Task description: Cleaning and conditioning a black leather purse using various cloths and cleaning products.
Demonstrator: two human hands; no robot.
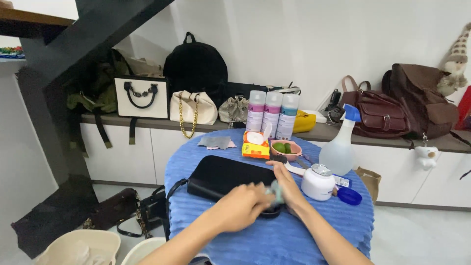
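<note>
Where both hands meet on the black bag (pixel 225 175), a blurred object is unreadable.

Matt black leather-look handbag (pixel 228 176); ribbed blue cloth table cover (pixel 274 235); glossy white plastic jar (pixel 318 184).

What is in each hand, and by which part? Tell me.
The left hand pinches a pale, blurred cloth-like thing at its near end. The right hand rests on the black handbag; whether it grips cannot be told.

A round table under a blue ribbed cloth (pixel 314 235) carries a black handbag (pixel 223 176) left of the right hand (pixel 287 189), a white jar (pixel 318 182) just right.
</note>
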